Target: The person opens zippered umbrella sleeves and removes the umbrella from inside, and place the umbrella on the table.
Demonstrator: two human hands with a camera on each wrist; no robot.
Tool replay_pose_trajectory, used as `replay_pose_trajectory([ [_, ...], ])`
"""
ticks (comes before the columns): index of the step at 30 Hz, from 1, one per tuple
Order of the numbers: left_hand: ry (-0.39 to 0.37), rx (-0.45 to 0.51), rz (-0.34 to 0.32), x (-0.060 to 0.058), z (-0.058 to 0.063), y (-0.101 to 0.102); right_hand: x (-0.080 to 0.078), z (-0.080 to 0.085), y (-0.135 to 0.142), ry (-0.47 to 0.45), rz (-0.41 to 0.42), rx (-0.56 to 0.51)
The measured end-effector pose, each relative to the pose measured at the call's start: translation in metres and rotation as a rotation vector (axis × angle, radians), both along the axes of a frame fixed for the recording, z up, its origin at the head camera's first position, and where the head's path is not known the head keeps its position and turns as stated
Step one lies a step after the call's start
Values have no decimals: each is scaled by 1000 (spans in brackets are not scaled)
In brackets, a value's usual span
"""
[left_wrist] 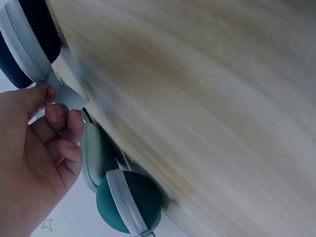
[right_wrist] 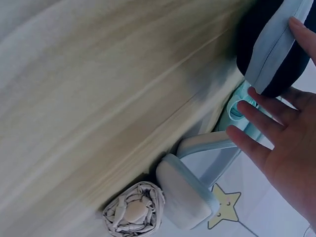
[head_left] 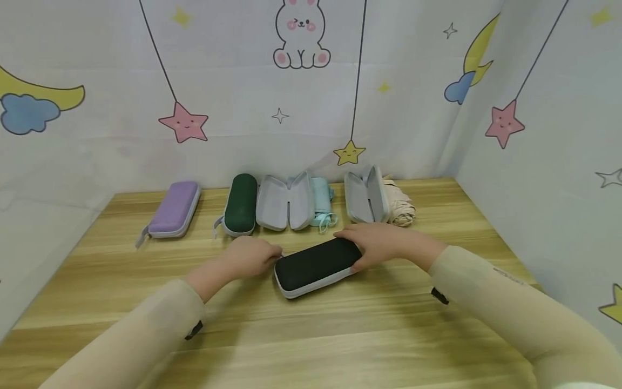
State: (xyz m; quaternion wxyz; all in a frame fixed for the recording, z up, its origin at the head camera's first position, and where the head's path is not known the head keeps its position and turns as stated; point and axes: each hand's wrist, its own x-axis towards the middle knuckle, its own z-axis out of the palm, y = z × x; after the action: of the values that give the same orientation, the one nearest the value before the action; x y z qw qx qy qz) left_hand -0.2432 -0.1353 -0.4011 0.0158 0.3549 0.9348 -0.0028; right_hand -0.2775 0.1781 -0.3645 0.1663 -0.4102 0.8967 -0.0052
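A black zip case [head_left: 316, 265] with a light grey zipper band lies shut in front of me, angled across the wooden table. At its left end my left hand [head_left: 248, 256] pinches a grey strap [left_wrist: 68, 96] between thumb and index finger, the other fingers loosely curled. My right hand [head_left: 376, 243] holds the opposite end; its thumb is on the front zipper band and its fingers reach round the far side. Whether the case touches the table or is slightly raised, I cannot tell.
Along the back stand a purple case [head_left: 174, 210], a dark green case [head_left: 241, 205], two open grey-lined cases [head_left: 274, 202] [head_left: 358, 197], a folded turquoise umbrella [head_left: 320, 197] and a rolled beige cloth bundle [head_left: 400, 205]. A printed white curtain [head_left: 233, 81] hangs behind the table.
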Motion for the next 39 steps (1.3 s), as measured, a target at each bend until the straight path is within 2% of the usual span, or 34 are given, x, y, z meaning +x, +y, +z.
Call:
replay_pose_trajectory([
  [6, 13, 21, -28, -1, 3, -10, -3, 1, -6, 40, 19, 66],
  [13, -23, 69, 17, 4, 4, -23, -2, 2, -7, 103, 1, 92],
  [20, -32, 100, 5, 10, 4, -23, 1, 3, -6, 158, -13, 119],
  [27, 24, 109, -24, 24, 2, -18, 10, -3, 2, 171, -12, 56],
  [31, 13, 126, -35, 30, 4, -16, 18, -7, 5, 207, -13, 28],
  [34, 13, 121, -19, 33, 5, -14, 23, -9, 6, 237, -33, 6],
  [39, -1, 122, -17, 36, 6, -10, 28, -13, 7, 257, -67, 11],
])
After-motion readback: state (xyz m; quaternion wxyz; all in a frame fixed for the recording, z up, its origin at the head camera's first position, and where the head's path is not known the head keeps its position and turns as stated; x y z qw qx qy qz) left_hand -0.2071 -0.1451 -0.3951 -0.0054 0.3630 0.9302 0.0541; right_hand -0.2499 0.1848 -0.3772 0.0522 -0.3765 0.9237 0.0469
